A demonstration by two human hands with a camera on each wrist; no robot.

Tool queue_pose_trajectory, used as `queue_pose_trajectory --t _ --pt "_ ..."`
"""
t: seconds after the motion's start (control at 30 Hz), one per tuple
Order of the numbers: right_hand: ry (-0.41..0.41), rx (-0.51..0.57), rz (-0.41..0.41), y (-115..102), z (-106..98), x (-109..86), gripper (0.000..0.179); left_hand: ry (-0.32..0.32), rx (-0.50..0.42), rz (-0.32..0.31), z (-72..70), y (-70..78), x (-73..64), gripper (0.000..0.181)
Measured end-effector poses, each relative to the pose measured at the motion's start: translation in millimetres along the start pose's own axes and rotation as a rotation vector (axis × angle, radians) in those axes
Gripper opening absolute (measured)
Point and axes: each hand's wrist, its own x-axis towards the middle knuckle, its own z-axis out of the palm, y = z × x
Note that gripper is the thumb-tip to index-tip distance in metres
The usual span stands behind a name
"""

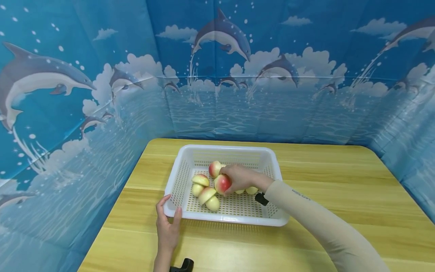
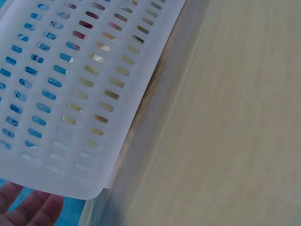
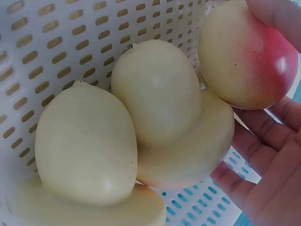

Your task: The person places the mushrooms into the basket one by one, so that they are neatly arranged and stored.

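A white plastic basket with slotted walls holds several mushroom-shaped pieces, pale yellow with a red blush, each a domed cap with a rounded stem. Inside it, my right hand grips a red-and-yellow one by its cap. In the right wrist view, the thumb lies over that red cap and the fingers are beneath; two pale stems stand cap-down beside it. At the basket's near left corner, my left hand holds the rim between thumb and finger. Its other fingers show below the basket wall.
The basket stands on a yellow wood-grain table, close to its back edge. Behind and at the sides hangs a blue dolphin-print curtain. A black wrist mount lies at the left forearm.
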Motion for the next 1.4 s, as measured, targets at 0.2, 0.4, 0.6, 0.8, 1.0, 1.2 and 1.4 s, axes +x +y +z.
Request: queue_pose_trajectory --t 0.2,0.4,0.6,0.8,1.0,1.2,1.4 --pt "-0.007 -0.012 0.01 0.7 3.7 2.0 0.061 0.005 0.007 0.01 -1.1 -0.7 -0.5 0.05" --pt "-0.001 -0.043 -0.001 1.6 6.5 2.3 0.061 -0.005 0.004 0.006 -1.0 -1.3 -0.3 0.05" --pt "-0.012 -0.053 0.012 2.9 8.7 3.7 0.058 -0.005 -0.013 -0.005 -0.7 0.6 -0.2 0.051" --pt "-0.007 -0.057 0.014 3.3 8.8 4.2 0.058 -0.002 -0.007 -0.014 -0.8 19.4 0.8 0.051" --pt "-0.009 -0.035 0.014 2.9 8.5 3.5 0.059 0.0 0.014 -0.006 0.2 6.5 0.3 0.052" --pt "-0.012 -0.019 0.015 3.7 9.1 4.4 0.061 -0.001 -0.004 -0.014 -0.2 -1.3 0.7 0.051" --pt "-0.01 -0.033 0.008 5.8 11.1 5.4 0.061 0.003 0.007 -0.02 0.2 -1.3 0.9 0.051"
